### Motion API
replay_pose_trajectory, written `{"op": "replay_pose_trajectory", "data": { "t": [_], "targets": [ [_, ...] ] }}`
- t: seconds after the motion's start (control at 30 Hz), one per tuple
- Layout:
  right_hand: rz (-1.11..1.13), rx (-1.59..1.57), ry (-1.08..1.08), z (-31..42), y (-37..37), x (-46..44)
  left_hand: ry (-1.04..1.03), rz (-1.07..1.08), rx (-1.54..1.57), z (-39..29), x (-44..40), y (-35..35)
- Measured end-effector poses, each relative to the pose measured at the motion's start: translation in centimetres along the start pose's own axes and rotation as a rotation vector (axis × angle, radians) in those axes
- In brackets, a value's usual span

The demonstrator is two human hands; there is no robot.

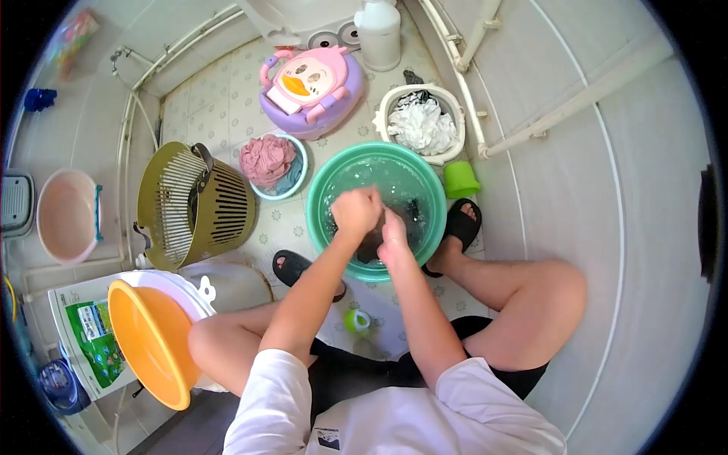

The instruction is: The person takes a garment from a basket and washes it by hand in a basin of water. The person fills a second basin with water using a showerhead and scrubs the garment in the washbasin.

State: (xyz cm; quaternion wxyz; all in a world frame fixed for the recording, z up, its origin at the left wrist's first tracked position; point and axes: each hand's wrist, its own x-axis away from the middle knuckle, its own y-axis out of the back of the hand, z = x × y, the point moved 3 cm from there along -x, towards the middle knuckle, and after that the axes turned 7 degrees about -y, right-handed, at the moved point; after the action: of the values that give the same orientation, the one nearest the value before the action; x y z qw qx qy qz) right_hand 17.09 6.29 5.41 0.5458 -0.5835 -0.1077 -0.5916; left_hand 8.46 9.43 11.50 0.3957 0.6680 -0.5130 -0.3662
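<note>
A green basin [317, 227] of sudsy water stands on the floor between my feet. Both hands are together over its middle. My left hand [358, 212] is closed in a fist, gripping a dark wet cloth [370, 247]. Close beside it, my right hand [393, 233] is also closed on the cloth, thumb side up. The cloth hangs down below the hands into the water, and the part within the fingers is hidden. Another dark patch of fabric [413, 211] shows in the water to the right.
Around the basin stand a small tub [303, 171] of pink and blue cloth, a white tub [457, 125] of white laundry, a green cup [461, 180] and a pink-purple potty seat [334, 114]. At left are an olive basket [235, 205] and an orange basin [148, 341].
</note>
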Motion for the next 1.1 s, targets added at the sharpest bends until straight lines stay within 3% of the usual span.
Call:
{"op": "replay_pose_trajectory", "data": {
  "t": [0.07, 0.1, 0.17, 0.23, 0.27, 0.3, 0.33, 0.37, 0.47, 0.5, 0.57, 0.6, 0.67, 0.7, 0.77, 0.83, 0.87, 0.9, 0.93, 1.0, 1.03, 1.1],
  "targets": [
    [0.0, 0.044, 0.05, 0.2, -0.1, -0.1, 0.064, -0.019, 0.023, -0.9, 0.5, 0.9],
    [0.14, -0.023, 0.071, -0.1, 0.9, -0.7, -0.038, -0.032, 0.071, -2.0, 2.1, 0.7],
    [0.342, 0.187, 0.221, 0.5, 5.2, -6.7, -0.385, -0.111, 0.195, -4.7, 5.6, 1.6],
    [0.235, 0.079, 0.018, 1.3, 4.6, -5.2, -0.448, -0.089, 0.141, -4.2, 5.0, 1.0],
    [0.283, -0.046, -0.004, 0.9, 3.8, -4.4, -0.481, -0.077, 0.117, -4.0, 4.3, 0.4],
    [0.328, -0.171, -0.027, 0.5, 2.9, -3.4, -0.416, -0.13, 0.105, -3.1, 2.8, -0.2],
    [0.045, 0.045, 0.011, 1.7, 0.7, 0.0, -0.223, -0.09, 0.066, -2.0, 0.8, 0.0],
    [0.041, 0.054, 0.026, 1.2, 0.8, -1.1, -0.03, -0.05, 0.027, -1.2, -0.4, 0.5],
    [0.03, 0.028, 0.058, 1.4, -0.6, 0.5, 0.043, -0.022, 0.05, -1.8, 0.2, 1.1],
    [0.06, -0.015, 0.046, 1.0, 0.8, -0.4, -0.127, -0.106, 0.158, -2.7, 2.0, 0.7],
    [0.215, 0.138, 0.214, 1.5, 3.7, -3.5, -0.383, -0.042, 0.161, -4.3, 5.1, 0.3],
    [0.287, 0.201, 0.304, 2.5, 3.3, -2.9, -0.394, -0.044, 0.142, -3.9, 4.7, 0.3],
    [0.206, 0.091, 0.19, 1.6, 2.9, -1.9, -0.416, -0.043, 0.11, -2.8, 3.4, 0.1],
    [0.099, -0.027, 0.03, 0.9, 1.3, -0.5, -0.195, -0.075, 0.105, -1.5, 1.9, -0.5],
    [0.031, 0.0, 0.037, 0.7, -1.0, 1.2, 0.084, -0.009, 0.015, 0.6, -1.0, 0.6],
    [0.006, -0.008, 0.016, 0.6, -1.2, 0.8, -0.016, -0.044, 0.053, -0.8, 0.4, 0.7],
    [0.195, 0.082, 0.113, -0.4, 1.4, -2.5, -0.071, -0.063, 0.066, -1.6, 1.4, 0.7],
    [0.353, 0.039, 0.067, -0.6, 4.0, -5.5, -0.331, -0.127, 0.086, -2.7, 3.3, 0.3],
    [0.507, 0.002, 0.011, -0.9, 7.0, -8.8, -0.392, -0.079, 0.145, -4.0, 5.0, 0.8],
    [0.439, 0.216, 0.198, 0.0, 7.4, -8.9, -0.457, -0.053, 0.196, -4.6, 5.3, 1.4],
    [0.224, 0.59, 0.583, 0.2, 7.1, -7.5, -0.462, -0.067, 0.189, -3.7, 4.5, 0.9],
    [0.015, 0.2, 0.024, 0.6, 2.9, -2.6, -0.221, -0.094, 0.13, -1.7, 1.9, 0.2]
  ]
}}
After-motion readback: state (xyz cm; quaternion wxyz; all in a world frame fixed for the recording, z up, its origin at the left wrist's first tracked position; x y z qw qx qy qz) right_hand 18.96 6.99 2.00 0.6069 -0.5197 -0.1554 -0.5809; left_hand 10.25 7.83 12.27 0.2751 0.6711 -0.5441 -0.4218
